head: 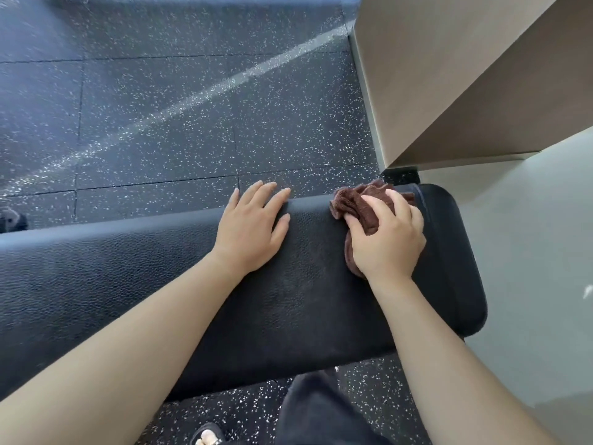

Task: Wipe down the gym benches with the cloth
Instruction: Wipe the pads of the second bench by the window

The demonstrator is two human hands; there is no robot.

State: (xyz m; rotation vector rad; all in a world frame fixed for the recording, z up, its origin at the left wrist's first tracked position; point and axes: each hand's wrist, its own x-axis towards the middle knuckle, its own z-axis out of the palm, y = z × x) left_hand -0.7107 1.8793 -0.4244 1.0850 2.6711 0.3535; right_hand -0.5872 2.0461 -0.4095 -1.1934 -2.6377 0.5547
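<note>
Table: one (128, 268), the black padded top of a gym bench, running from the left edge to a rounded end at the right.
Cloth: one (356, 200), brown and bunched, lying on the table near its right end, at the far edge.
Hands: two, both bare-armed and both on the table, near each other but apart.
Left hand (250, 229): flat on the padding, fingers (272, 194) straight and slightly spread, holding nothing, the tips reaching the far edge.
Right hand (388, 242): fingers (401, 203) curled over the cloth, gripping it and pressing it onto the table.
Floor (160, 107): dark speckled tiles; several seams show.
Beige wall (449, 75): one block at upper right, beyond the table's end.
Foot (208, 436): one, toes in an open sandal, cut off by the bottom edge.
Hidden: the lower part of the cloth lies under the right hand; the table's left end is out of frame and its legs cannot be seen.
Hard to make out: a dark blurred object (12, 220) at the left edge; a dark garment (317, 412) below the table, partly cropped.
</note>
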